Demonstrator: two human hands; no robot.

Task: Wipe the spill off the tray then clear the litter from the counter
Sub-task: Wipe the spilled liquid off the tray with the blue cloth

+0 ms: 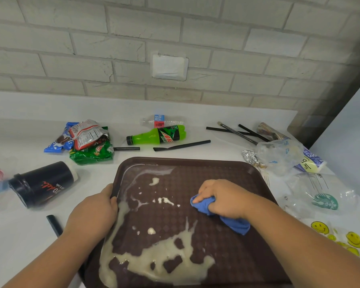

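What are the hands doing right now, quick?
Left hand: closed, gripping the left rim of the brown tray.
Right hand: closed, holding a bunched blue cloth on the tray.

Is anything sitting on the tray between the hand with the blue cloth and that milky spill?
Nothing visible. Only bare tray lies between the cloth in the right hand and the spill.

"Mtn Dew" shows on the green bottle [156,135], "RE FRE" on the clear bottle [162,121] behind it, and the Starbucks siren on the clear cup [324,201].
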